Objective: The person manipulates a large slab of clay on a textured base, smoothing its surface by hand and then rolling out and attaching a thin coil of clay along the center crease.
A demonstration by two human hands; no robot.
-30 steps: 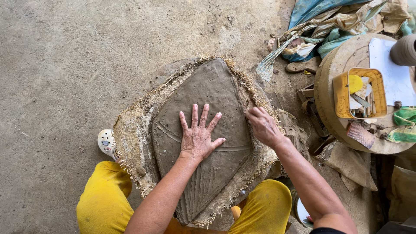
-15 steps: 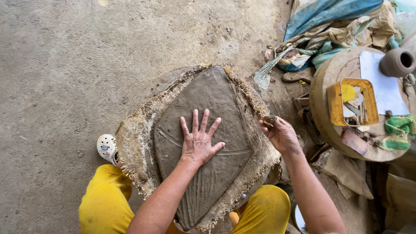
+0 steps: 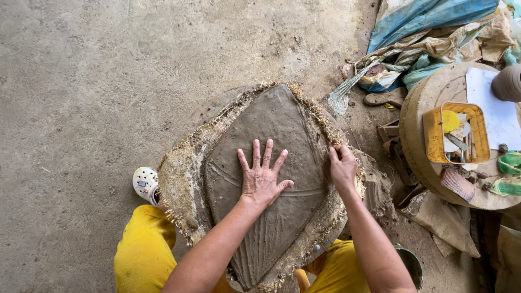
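A: Right, the left hand (image 3: 263, 179) is lying flat in the middle of the clay slab (image 3: 271, 163), palm down, fingers fanned wide apart, gripping nothing at all, just pressing on the wet grey surface.

B: And that slab is sitting on a piece of frayed burlap (image 3: 179, 184), which is spreading out on the concrete floor (image 3: 97, 81) just in front of the person's knees.

A: Over at the slab's right edge, the right hand (image 3: 343, 167) is curling its fingers in. It is closing on the rim where clay and burlap meet, though I cannot tell which of the two it is actually pinching.

B: Yellow trousers (image 3: 142, 249) are showing at the bottom, one knee on each side of the slab, and a white perforated clog (image 3: 145, 183) is peeking out beside the burlap on the left.

A: To the right, a round wooden stand (image 3: 420, 130) is carrying a yellow tray of tools (image 3: 457, 133), a white sheet (image 3: 488, 108) and a small brown pot (image 3: 507, 82) at its far edge.

B: Behind it, a blue tarpaulin (image 3: 429, 19) is lying crumpled over some dirty sacking, well apart from both hands.

A: Fine finger streaks are running down the slab's lower half, fanning out beneath the left wrist.
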